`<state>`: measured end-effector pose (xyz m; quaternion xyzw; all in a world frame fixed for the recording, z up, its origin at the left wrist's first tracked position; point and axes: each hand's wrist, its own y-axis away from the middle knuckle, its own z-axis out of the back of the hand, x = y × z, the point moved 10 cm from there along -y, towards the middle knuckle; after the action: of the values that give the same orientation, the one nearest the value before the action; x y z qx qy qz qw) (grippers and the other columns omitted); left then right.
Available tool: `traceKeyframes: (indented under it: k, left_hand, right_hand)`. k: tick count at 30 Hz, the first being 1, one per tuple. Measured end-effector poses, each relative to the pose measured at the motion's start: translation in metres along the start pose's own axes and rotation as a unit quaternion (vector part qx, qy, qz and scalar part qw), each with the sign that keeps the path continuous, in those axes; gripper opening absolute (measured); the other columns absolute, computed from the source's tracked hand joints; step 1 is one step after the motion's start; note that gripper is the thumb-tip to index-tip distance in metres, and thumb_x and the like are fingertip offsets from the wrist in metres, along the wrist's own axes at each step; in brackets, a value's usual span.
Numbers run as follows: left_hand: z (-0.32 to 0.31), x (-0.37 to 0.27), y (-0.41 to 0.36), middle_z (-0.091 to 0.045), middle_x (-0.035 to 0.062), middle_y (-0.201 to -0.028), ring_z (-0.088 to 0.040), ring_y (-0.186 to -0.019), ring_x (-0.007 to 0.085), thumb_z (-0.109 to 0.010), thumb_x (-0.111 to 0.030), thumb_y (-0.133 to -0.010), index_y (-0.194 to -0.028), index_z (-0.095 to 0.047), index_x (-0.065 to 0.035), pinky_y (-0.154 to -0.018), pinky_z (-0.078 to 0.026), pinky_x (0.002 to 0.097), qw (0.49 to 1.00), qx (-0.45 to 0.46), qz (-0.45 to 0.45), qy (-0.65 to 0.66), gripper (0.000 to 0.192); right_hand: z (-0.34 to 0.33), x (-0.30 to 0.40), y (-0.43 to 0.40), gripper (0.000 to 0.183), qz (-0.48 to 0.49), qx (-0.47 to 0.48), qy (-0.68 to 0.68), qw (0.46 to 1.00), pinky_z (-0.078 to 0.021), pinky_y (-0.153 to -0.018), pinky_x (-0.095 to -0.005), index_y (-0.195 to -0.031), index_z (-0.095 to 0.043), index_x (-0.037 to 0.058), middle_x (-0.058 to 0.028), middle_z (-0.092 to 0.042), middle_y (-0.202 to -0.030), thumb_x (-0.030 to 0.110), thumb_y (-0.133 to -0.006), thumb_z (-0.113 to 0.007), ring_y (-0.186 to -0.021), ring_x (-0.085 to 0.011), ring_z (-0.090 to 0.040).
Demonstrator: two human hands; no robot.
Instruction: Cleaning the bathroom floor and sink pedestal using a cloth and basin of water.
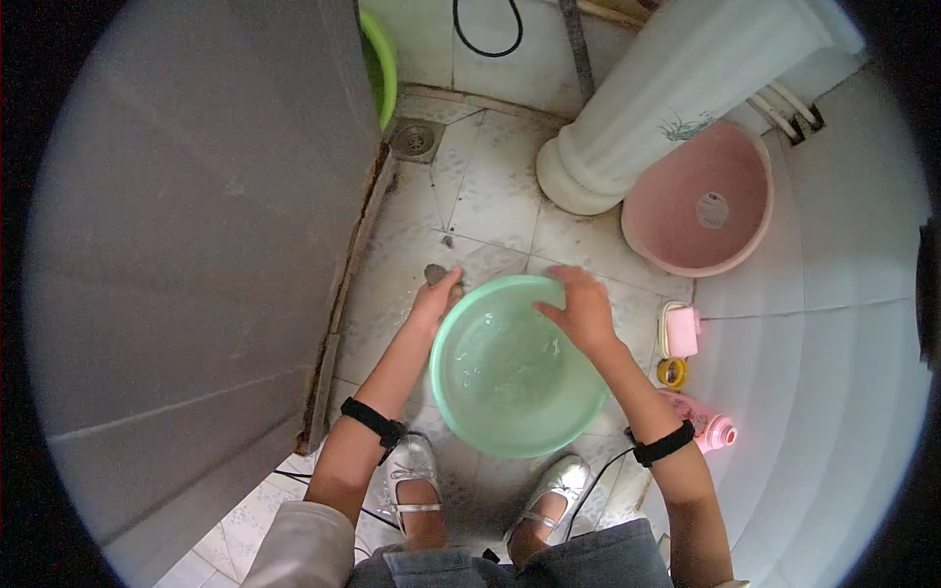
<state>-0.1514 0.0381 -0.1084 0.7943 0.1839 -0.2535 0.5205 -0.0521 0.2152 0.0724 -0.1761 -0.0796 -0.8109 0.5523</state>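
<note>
A light green plastic basin (514, 411) with clear water in it is on the tiled floor in front of my feet. My left hand (438, 298) is at the upper left outside of its rim, with some fingers hidden. Just beyond that thumb is a small dark grey round object (435, 274); whether the hand touches it is unclear. My right hand (584, 309) is over the upper right rim, thumb above the inside and fingers towards the outside. It is slightly blurred, so its contact with the rim cannot be told.
A grey panel (220, 220) with a worn edge stands at left, near a floor drain (416, 140). Beyond are a white pedestal (625, 132) and a leaning pink basin (684, 213). Along the right wall lie a pink block (682, 332), a yellow ring-shaped item (672, 373) and a pink bottle (706, 425).
</note>
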Motion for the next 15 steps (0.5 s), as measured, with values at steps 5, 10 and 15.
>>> traceKeyframes:
  k: [5,10,15]
  left_hand:
    - [0.004,0.0,-0.018,-0.046,0.0001,-0.055,-0.04,-0.042,0.011,-0.049,-0.048,-0.082,-0.069,-0.049,-0.0093,-0.038,-0.032,0.024,0.999,-0.045,-0.009,0.026,0.041]
    - [-0.023,-0.045,0.009,-0.044,0.0025,-0.052,-0.037,-0.039,0.0133,-0.037,-0.053,-0.084,-0.064,-0.046,-0.0085,-0.038,-0.032,0.0263,0.999,0.034,0.0,0.005,0.049]
    - [-0.108,-0.112,0.094,-0.057,0.0216,-0.068,-0.059,-0.069,0.0347,-0.044,-0.043,-0.08,-0.082,-0.056,0.0022,-0.063,-0.045,0.0412,0.782,0.051,-0.344,-0.517,0.047]
  right_hand:
    - [-0.038,-0.033,0.005,0.042,-0.061,0.24,-0.016,0.969,-0.044,-0.074,-0.0421,-0.11,-0.045,0.0102,-0.0165,-0.055,-0.102,0.02,-0.073,-0.063,-0.091,-0.0332,-0.055]
    - [0.008,0.006,0.002,0.036,0.097,-0.012,-0.032,0.995,-0.0427,-0.079,-0.0383,-0.107,-0.048,0.0086,-0.0147,-0.052,-0.108,0.012,-0.074,-0.061,-0.097,-0.0298,-0.051]
    - [0.035,0.032,0.023,0.031,0.138,-0.109,-0.091,0.98,-0.0425,-0.08,-0.0367,-0.103,-0.051,0.0065,-0.0131,-0.052,-0.104,0.003,-0.073,-0.057,-0.094,-0.0292,-0.05]
